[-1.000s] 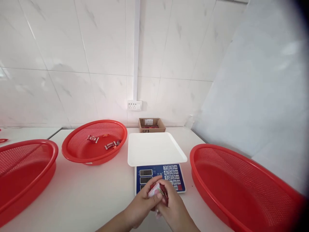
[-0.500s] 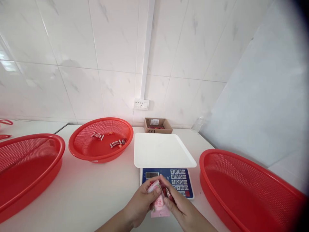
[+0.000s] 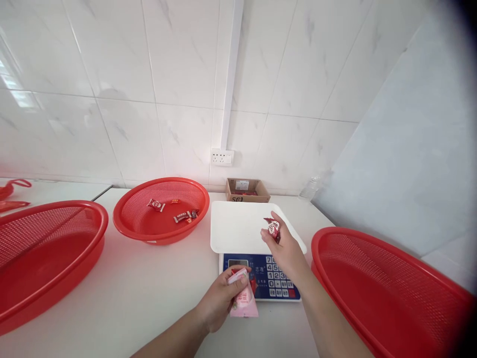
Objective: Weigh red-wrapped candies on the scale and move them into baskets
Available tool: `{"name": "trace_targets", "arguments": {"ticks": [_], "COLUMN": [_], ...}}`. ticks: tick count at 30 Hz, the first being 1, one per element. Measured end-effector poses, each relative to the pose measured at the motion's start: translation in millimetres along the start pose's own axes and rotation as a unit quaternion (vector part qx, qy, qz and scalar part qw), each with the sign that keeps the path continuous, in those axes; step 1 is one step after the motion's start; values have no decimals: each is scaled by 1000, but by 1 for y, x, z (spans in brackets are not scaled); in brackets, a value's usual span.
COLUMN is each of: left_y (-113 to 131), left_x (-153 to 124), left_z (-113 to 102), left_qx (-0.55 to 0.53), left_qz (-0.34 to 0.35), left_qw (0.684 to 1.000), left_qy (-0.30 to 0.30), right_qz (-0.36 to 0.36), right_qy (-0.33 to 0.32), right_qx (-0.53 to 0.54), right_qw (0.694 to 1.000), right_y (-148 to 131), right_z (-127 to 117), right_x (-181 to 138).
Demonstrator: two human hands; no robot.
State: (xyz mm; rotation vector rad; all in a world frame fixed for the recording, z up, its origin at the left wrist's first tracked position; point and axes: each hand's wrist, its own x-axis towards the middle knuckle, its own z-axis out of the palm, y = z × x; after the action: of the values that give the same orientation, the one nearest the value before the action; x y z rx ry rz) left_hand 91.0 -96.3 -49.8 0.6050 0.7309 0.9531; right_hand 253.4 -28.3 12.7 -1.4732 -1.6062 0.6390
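Observation:
My right hand (image 3: 285,248) pinches a small red wrapped candy (image 3: 273,227) and holds it over the white tray (image 3: 238,226) of a digital scale (image 3: 261,278). My left hand (image 3: 219,298) is closed on a pink packet (image 3: 244,301), along with what looks like a red wrapper, just in front of the scale's blue keypad. The tray has nothing lying on it.
A red mesh basket (image 3: 149,233) behind-left of the scale holds a few wrapped candies (image 3: 182,217). Larger red baskets stand at far left (image 3: 55,263) and at right (image 3: 387,293). A small cardboard box (image 3: 247,191) and a clear bottle (image 3: 309,188) sit by the tiled wall.
My right hand has left my left hand and moved forward over the scale tray with a red candy. My left hand stays put with the pink packet.

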Motion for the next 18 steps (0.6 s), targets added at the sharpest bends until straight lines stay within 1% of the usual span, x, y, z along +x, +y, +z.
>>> {"name": "trace_targets", "arguments": {"ticks": [2,6,8,10,11,14,16,18], "left_y": [0,-1,-3,-4,-4,-5,-5,-5], "left_x": [0,1,1,2,2,2,3,3], "left_z": [-1,-2,-2,-2,-2,-3,-3,-3], "left_qx": [4,3,4,6,7,4,4,4], "left_qz": [-1,-7,-11,-14,-15,-14,-15,-17], "left_qw": [1000,1000,1000,1000,1000,1000,1000,999], "left_qy": [4,2,-4,-9,-11,-20,-27,-35], "right_qz": [-17,-60,-58,-29,-5,55,49,20], "right_qy": [19,64,79,75,62,10,4,33], "right_qx": [-19,-22,-15,12,18,-11,-29,-17], "right_qw": [999,996,995,997,998,998,998,999], "right_y": [3,14,17,16,14,7,5,7], "right_z": [2,4,4,3,2,0,0,1], "right_x": [5,7,8,12,15,22,25,24]}}
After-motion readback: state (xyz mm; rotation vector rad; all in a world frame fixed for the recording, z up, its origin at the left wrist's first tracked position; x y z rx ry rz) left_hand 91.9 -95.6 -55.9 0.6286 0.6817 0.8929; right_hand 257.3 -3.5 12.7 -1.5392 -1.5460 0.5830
